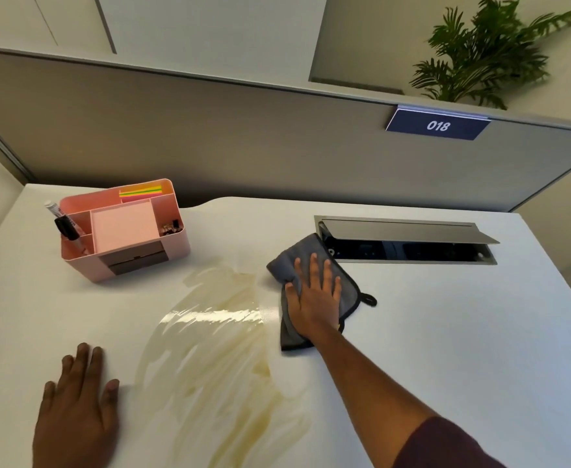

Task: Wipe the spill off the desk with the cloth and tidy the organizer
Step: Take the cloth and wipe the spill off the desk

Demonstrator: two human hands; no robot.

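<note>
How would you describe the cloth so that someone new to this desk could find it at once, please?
On the white desk, look just left of the open cable hatch. The cloth lies flat there under the right hand, beside the yellowish spill. It alone is grey fabric, with a small black loop.

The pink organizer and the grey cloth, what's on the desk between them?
In the head view, only bare white desk separates the organizer from the cloth; the yellowish spill starts just nearer the person.

cloth middle hidden under right hand
</note>
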